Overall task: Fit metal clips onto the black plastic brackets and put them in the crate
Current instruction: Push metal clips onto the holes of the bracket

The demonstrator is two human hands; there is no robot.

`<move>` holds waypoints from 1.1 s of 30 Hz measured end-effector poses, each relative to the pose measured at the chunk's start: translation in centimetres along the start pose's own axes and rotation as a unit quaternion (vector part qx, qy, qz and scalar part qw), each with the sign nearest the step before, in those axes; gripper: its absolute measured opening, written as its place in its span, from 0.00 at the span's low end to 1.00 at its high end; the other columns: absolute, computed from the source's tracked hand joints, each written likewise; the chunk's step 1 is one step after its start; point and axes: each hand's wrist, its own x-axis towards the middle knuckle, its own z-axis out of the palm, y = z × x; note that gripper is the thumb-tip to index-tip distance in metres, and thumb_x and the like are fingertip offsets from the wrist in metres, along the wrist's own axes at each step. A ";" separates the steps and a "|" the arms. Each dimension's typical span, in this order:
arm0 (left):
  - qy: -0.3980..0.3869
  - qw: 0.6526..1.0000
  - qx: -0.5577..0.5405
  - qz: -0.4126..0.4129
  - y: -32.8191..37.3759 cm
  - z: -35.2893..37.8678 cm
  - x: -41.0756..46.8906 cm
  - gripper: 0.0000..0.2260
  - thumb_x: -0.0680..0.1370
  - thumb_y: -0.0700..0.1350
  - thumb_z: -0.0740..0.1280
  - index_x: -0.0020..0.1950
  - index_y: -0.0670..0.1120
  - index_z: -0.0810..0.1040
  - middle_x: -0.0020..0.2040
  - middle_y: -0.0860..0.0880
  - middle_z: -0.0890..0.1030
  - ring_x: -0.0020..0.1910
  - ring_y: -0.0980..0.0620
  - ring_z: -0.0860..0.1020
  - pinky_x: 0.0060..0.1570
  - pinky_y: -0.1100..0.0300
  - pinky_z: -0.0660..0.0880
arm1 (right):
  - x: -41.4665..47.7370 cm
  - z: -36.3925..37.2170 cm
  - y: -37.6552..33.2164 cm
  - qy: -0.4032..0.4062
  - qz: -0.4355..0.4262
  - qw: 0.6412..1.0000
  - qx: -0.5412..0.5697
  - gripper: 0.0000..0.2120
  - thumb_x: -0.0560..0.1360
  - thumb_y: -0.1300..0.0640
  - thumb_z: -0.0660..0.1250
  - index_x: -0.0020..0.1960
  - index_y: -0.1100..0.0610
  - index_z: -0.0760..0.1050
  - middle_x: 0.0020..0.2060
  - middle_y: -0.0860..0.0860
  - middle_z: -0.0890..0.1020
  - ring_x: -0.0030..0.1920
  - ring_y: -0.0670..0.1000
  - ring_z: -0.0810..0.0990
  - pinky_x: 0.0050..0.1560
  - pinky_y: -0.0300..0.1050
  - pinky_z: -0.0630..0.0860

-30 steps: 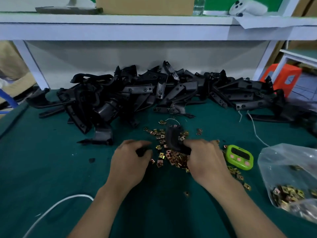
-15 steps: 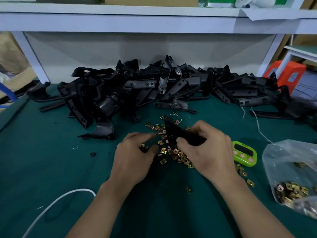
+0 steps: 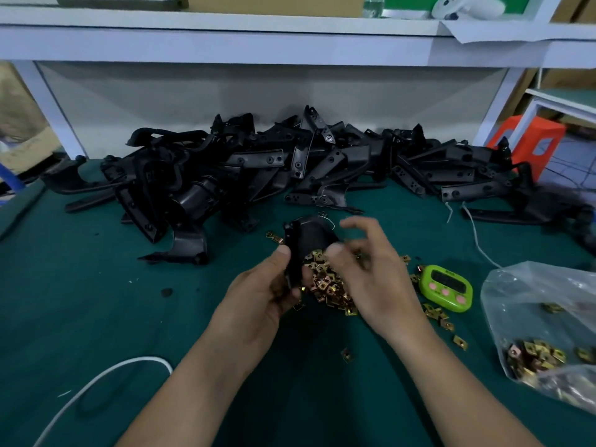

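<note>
Black, rigid and likely light, the plastic bracket [image 3: 308, 238] is gripped along its narrow edge by the left hand [image 3: 258, 295]; the right hand [image 3: 371, 279] is blurred, its grasp unclear.

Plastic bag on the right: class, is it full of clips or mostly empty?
Mostly empty: the plastic bag holds a small heap of clips low down; its upper part is slack.

It was an assembly workshop: a green-covered workbench [image 3: 96, 317] under a white shelf [image 3: 225, 43] bore a heap of black plastic brackets [image 3: 258, 169] and loose gold-coloured metal clips [image 3: 329, 285].
</note>
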 end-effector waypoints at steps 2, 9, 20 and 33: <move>0.048 0.999 0.006 0.024 0.0 0.2 0.1 0.15 0.70 0.57 0.72 0.45 0.46 0.88 0.43 0.44 0.86 0.40 0.52 0.84 0.34 0.64 0.78 | -0.3 0.2 -0.2 -0.035 -0.040 0.996 -0.073 0.19 0.73 0.44 0.71 0.61 0.32 0.69 0.50 0.30 0.79 0.48 0.34 0.79 0.44 0.28 0.73; 0.084 0.823 0.443 0.345 0.8 -1.6 -0.4 0.15 0.70 0.56 0.71 0.57 0.62 0.83 0.52 0.61 0.77 0.54 0.58 0.75 0.57 0.62 0.68 | 0.2 -1.6 -0.5 -0.196 0.130 0.968 0.087 0.09 0.72 0.62 0.72 0.52 0.56 0.83 0.40 0.61 0.85 0.31 0.60 0.84 0.30 0.46 0.75; 0.136 0.941 0.245 0.190 -0.2 -0.7 -0.1 0.04 0.72 0.46 0.79 0.40 0.55 0.87 0.37 0.53 0.86 0.36 0.58 0.83 0.37 0.68 0.77 | 1.2 -3.4 1.9 -0.223 0.297 0.757 0.538 0.41 0.73 0.29 0.55 0.61 0.63 0.82 0.54 0.63 0.84 0.44 0.62 0.86 0.34 0.45 0.83; -0.047 0.983 0.176 0.037 -1.2 -0.3 0.3 0.14 0.75 0.47 0.70 0.50 0.36 0.83 0.45 0.38 0.86 0.42 0.44 0.86 0.38 0.57 0.82 | 1.0 0.2 1.4 -0.073 0.234 0.860 0.447 0.14 0.77 0.59 0.70 0.62 0.57 0.81 0.49 0.56 0.85 0.48 0.54 0.84 0.46 0.48 0.82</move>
